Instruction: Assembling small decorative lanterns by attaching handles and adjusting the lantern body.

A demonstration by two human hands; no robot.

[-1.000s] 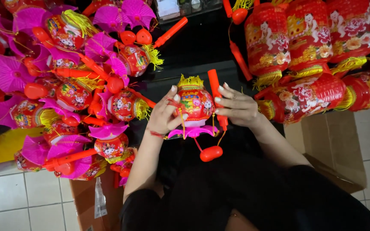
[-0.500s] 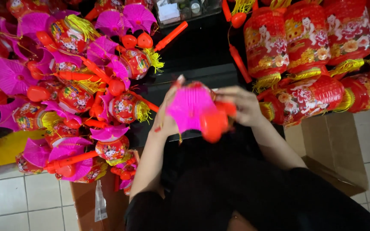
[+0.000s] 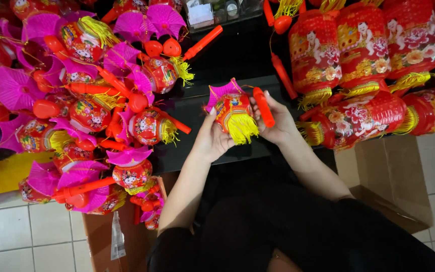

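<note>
Both hands are up over the front edge of the black table (image 3: 237, 55), gripping one small red lantern (image 3: 232, 108) between them. The left hand (image 3: 212, 138) has its fingers curled closed around the lantern's lower left side, thumb up against the body. The right hand (image 3: 278, 123) is closed on the other side, its fingers pinning the orange stick handle (image 3: 264, 107) that lies slanted across them. The lantern is tipped, its pink paper fan top (image 3: 222, 92) pointing away toward the far edge and its yellow tassel (image 3: 241, 128) hanging down toward the person's lap.

On the table's left side there's a heap of the same little lanterns (image 3: 91, 106), all pink fans, orange sticks and yellow fringes, spilling over the front edge. On the right side lie bigger red cylinder lanterns (image 3: 363, 50), stacked on their sides and printed with flowers. A brown cardboard box (image 3: 393, 176) sits on the tiled floor (image 3: 21, 236) below the right-hand pile, just beside the person's right arm
</note>
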